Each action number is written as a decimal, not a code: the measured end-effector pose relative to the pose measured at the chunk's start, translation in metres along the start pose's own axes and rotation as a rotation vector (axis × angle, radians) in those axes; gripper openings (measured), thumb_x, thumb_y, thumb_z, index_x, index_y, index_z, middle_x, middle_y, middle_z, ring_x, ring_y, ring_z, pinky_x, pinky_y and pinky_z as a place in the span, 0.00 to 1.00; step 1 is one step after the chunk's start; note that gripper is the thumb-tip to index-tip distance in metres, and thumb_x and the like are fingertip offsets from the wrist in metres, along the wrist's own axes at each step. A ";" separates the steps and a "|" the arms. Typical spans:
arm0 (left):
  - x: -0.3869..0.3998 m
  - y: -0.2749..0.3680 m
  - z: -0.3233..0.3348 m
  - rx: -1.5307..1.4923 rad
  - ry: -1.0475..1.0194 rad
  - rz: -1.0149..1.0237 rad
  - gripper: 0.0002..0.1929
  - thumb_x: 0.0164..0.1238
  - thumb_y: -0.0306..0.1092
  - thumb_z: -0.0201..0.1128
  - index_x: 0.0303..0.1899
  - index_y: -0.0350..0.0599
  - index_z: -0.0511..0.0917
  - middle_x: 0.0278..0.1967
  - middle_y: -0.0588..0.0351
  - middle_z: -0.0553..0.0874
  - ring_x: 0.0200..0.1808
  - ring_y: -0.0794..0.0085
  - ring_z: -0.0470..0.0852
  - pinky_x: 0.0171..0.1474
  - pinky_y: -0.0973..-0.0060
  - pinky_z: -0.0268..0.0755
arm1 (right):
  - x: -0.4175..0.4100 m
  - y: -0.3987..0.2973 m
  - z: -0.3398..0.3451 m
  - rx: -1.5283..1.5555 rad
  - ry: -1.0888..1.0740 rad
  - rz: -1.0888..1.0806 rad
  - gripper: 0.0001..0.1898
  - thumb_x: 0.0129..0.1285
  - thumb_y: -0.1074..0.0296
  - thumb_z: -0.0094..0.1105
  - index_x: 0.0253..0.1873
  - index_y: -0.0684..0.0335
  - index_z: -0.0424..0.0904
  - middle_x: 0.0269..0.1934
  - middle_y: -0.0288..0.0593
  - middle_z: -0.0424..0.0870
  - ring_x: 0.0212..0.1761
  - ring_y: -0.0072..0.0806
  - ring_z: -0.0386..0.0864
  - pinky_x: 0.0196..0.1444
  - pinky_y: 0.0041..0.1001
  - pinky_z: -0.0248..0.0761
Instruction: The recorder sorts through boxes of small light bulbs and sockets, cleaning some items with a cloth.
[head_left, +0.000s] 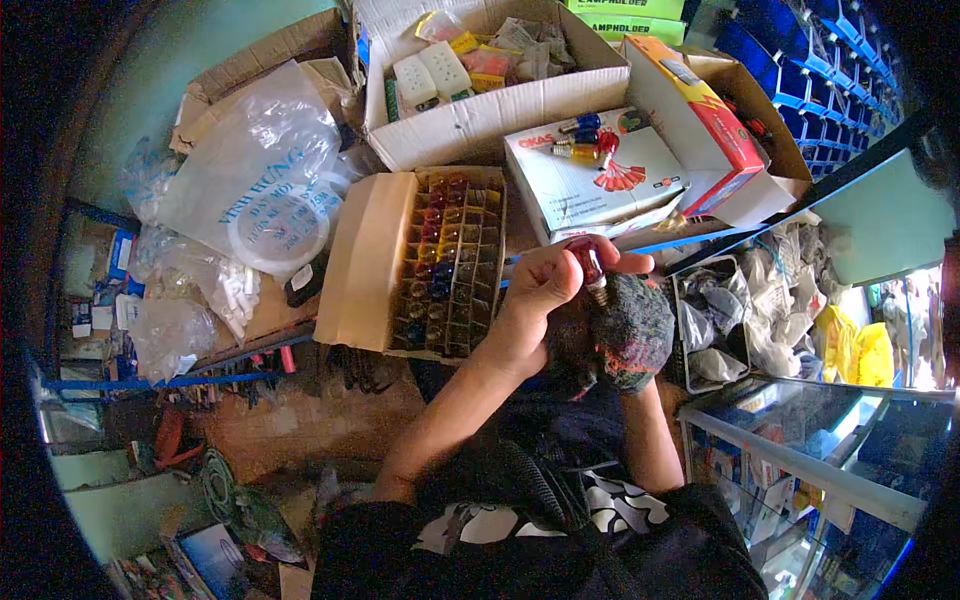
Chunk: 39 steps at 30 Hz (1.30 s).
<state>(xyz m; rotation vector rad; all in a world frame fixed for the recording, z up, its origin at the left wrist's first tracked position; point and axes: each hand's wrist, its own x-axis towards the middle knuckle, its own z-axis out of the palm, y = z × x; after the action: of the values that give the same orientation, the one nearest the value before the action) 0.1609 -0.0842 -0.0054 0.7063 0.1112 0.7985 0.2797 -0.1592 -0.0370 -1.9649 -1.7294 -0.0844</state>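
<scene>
Between the thumb and fingers of my bare left hand (534, 300) is a small red light bulb (586, 259), its metal screw base pointing down toward the glove. My right hand (636, 334), in a dark grey knitted glove, is curled close under the bulb; whether it grips anything is hidden. Left of my hands stands an open cardboard box (367, 262) with divider cells. Rows of red, yellow, blue and clear bulbs (439, 251) fill many of its cells. Several loose coloured bulbs (587, 146) lie on a white printed box (566, 184) beyond my hands.
A larger carton (495, 112) holds white power sockets (427, 75) and packets. Plastic bags (255, 165) with printed writing cover the left side. At right are an orange-red box (697, 120), a basket of bags (712, 322) and a glass display case (810, 465). Blue bins (817, 90) stand behind.
</scene>
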 end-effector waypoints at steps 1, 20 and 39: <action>-0.002 0.002 -0.004 0.031 0.061 0.005 0.27 0.77 0.58 0.61 0.57 0.39 0.76 0.55 0.40 0.88 0.58 0.54 0.86 0.65 0.54 0.76 | -0.003 0.000 0.000 -0.061 -0.010 -0.009 0.16 0.67 0.53 0.62 0.51 0.57 0.83 0.37 0.49 0.83 0.40 0.47 0.82 0.41 0.45 0.72; -0.026 0.040 0.005 0.700 0.141 -0.211 0.25 0.88 0.48 0.50 0.31 0.40 0.78 0.23 0.67 0.75 0.26 0.82 0.72 0.31 0.76 0.66 | -0.023 -0.008 0.004 0.082 -0.026 0.111 0.35 0.62 0.57 0.71 0.73 0.59 0.74 0.69 0.53 0.77 0.69 0.56 0.73 0.72 0.54 0.63; -0.033 0.028 0.011 0.895 0.068 -0.263 0.31 0.87 0.58 0.44 0.30 0.40 0.77 0.21 0.61 0.77 0.22 0.75 0.76 0.30 0.72 0.69 | 0.011 -0.015 -0.025 0.364 0.097 -0.057 0.30 0.60 0.61 0.76 0.64 0.68 0.78 0.47 0.51 0.90 0.37 0.38 0.90 0.39 0.34 0.86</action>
<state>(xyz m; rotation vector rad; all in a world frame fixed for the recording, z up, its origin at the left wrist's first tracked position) 0.1243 -0.0990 0.0145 1.4709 0.6361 0.4935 0.2750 -0.1591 -0.0064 -1.6212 -1.6079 0.1070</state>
